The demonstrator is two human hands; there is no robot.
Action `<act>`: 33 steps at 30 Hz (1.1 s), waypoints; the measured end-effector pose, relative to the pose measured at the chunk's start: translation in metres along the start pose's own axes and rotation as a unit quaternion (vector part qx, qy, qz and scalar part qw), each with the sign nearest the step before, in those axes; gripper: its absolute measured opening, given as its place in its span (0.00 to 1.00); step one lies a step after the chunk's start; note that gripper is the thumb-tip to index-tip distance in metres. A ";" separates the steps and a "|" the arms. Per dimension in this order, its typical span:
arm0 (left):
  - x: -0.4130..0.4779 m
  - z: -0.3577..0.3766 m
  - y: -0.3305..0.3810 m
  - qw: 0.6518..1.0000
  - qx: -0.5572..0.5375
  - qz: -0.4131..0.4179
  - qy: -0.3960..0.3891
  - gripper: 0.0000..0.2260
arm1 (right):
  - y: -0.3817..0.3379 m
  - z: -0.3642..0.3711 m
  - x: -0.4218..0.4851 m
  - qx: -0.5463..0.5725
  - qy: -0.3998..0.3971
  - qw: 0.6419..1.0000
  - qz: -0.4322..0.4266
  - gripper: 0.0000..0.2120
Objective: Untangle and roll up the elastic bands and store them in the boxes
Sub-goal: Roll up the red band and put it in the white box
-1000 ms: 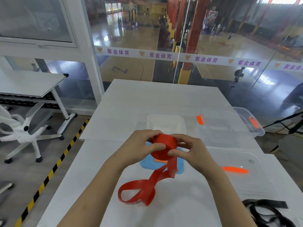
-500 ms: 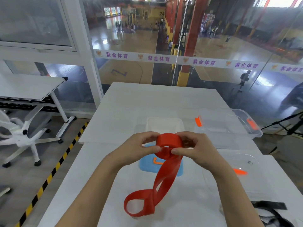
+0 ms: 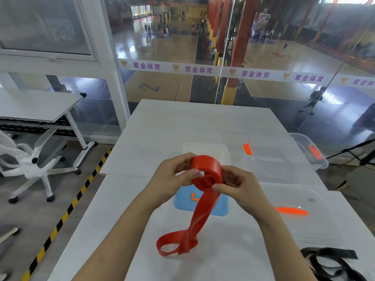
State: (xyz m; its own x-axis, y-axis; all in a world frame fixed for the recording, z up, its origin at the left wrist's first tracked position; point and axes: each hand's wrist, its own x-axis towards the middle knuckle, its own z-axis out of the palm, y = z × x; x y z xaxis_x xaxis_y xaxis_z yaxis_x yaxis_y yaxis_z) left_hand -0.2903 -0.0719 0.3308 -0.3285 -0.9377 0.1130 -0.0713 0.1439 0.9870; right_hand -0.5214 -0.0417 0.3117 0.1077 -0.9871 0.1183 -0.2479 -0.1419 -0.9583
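A red elastic band (image 3: 207,169) is partly wound into a thick roll held above the white table (image 3: 203,122). My left hand (image 3: 172,175) grips the roll's left side, thumb across its near face. My right hand (image 3: 237,183) pinches the roll's right side where the loose strip leaves it. The unrolled tail hangs down and ends in a twisted loop (image 3: 174,242) lying on the table. A tangled black band (image 3: 332,262) lies at the bottom right.
A small clear box (image 3: 223,149) sits behind the hands and a blue lid (image 3: 182,201) under them. A larger clear box (image 3: 312,159) with orange clips stands at the right, its clear lid (image 3: 308,201) nearer. A glass wall runs behind the table; a white chair is on the left.
The roll has grown and turned in my hands. The hanging tail has shortened and its loop has slid nearer the roll. The view has tilted slightly.
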 end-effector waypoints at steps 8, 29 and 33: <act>0.002 -0.011 -0.006 0.984 0.139 -0.068 -0.087 0.21 | -0.015 -0.014 0.003 -0.140 -0.038 0.989 -0.019 0.17; 0.000 0.003 -0.005 0.993 -0.114 -0.031 0.015 0.12 | -0.007 -0.009 0.005 0.041 0.009 0.999 0.010 0.19; 0.003 -0.014 0.000 0.994 -0.047 -0.058 -0.082 0.16 | -0.017 -0.016 0.004 0.001 0.012 1.000 0.006 0.17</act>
State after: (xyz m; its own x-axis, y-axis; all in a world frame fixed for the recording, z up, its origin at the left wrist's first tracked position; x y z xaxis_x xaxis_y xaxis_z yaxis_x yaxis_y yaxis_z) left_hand -0.2784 -0.0795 0.3331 -0.4726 -0.8812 -0.0144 -0.0318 0.0008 0.9995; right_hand -0.5317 -0.0443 0.3324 0.0806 -0.9903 0.1128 -0.2463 -0.1294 -0.9605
